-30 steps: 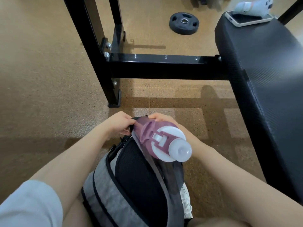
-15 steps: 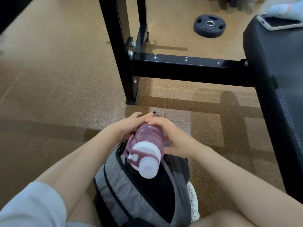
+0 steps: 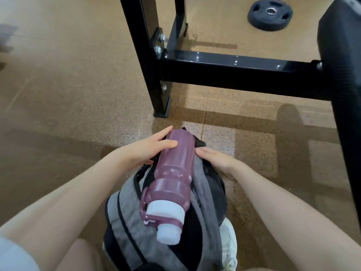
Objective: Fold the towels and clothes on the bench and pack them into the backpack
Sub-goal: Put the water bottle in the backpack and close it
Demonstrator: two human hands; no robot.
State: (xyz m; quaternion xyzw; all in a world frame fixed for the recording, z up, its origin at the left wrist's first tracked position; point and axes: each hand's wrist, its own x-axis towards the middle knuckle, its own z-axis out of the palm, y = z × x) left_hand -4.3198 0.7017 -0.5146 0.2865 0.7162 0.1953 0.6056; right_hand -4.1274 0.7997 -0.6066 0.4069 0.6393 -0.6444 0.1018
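A grey and black backpack [image 3: 125,227] stands on the floor between my legs. A purple water bottle [image 3: 173,173] with a white cap lies along its top, cap end towards me. My left hand [image 3: 144,151] holds the far end of the bottle, thumb on top and fingers along its left side. To the right of the bottle, my right hand [image 3: 214,159] rests flat on the backpack's upper edge with its fingers straight. No towels or clothes are in view.
The black padded bench [image 3: 341,55] runs along the right edge. Its black steel frame [image 3: 234,73] and upright leg [image 3: 150,75] stand just beyond the backpack. A black weight plate [image 3: 270,13] lies on the cork floor behind. A white shoe [image 3: 229,243] is beside the backpack.
The bottle has been turned and laid lengthwise on the backpack. My right hand has let go of it and moved onto the bag. The view has shifted left, away from the bench.
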